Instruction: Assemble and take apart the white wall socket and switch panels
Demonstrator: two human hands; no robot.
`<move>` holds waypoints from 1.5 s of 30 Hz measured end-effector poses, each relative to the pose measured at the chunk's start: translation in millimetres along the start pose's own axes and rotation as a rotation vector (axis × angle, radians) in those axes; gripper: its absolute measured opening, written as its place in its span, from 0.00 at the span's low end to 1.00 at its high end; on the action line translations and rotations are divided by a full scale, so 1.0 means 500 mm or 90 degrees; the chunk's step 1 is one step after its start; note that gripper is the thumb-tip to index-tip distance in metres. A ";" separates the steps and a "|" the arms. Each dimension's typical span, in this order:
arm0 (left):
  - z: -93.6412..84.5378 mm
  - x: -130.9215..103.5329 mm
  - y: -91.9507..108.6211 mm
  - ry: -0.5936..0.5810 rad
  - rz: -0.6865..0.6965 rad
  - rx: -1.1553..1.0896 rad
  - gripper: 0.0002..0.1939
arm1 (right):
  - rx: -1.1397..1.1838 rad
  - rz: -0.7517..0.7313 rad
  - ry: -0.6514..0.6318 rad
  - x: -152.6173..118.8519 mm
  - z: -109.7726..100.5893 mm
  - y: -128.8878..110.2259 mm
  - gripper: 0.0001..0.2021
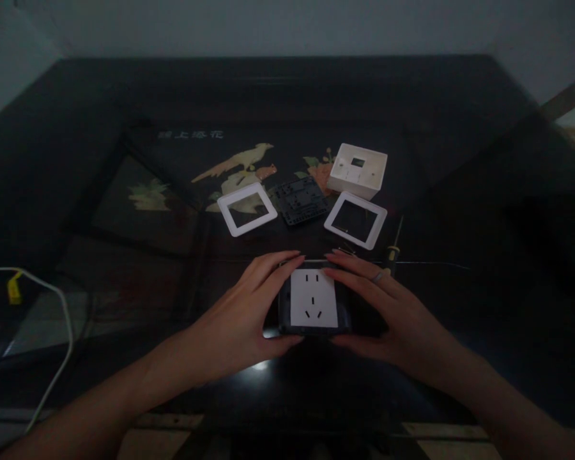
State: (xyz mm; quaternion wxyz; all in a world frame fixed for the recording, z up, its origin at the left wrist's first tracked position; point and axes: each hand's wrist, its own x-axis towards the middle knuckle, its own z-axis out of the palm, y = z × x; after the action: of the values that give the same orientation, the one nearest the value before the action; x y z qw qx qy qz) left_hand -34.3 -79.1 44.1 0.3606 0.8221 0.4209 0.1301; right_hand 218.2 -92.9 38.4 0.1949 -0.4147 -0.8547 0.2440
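From my end of the head camera's feed, I see the socket module point(313, 316), a white five-slot face set in a dark body, low over the glossy black table point(441, 160), and I use it as my landmark. The left hand point(259, 297) grips its left side, with fingertips along the far edge and the thumb at the near edge. The right hand point(388, 297) has the right side in the same kind of pinch, a ring on one finger. Neither hand is released or clenched into a fist. Beyond the module and to its left I see one white frame point(225, 214); almost straight beyond it lies a black plate point(301, 199). Beyond and to its right is a second frame point(379, 223), with an open white box point(354, 186) farther out behind that. A screwdriver point(393, 253) lies to the module's right, past the right hand, its shaft pointing away. Just beyond the module's far right corner, in this dim light, I make out what look like small screws point(347, 250). Well to its left, a pale cable point(68, 319) curves with a yellow tag point(14, 289) on it.
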 end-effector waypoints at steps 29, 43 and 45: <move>0.003 0.007 -0.008 0.011 -0.030 -0.085 0.44 | 0.097 0.099 -0.045 -0.003 -0.009 -0.002 0.40; -0.004 0.045 -0.043 0.156 -0.054 -0.250 0.11 | 0.087 0.111 -0.040 -0.001 -0.013 -0.003 0.39; 0.000 0.045 -0.045 0.170 -0.024 -0.223 0.10 | 0.085 0.108 -0.042 -0.001 -0.012 -0.002 0.39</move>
State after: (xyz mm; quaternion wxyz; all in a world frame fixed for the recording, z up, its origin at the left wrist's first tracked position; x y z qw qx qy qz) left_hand -33.8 -52.7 26.3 0.4409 0.7146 0.4511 0.3024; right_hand 221.2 -92.5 44.0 0.1727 -0.4636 -0.8043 0.3290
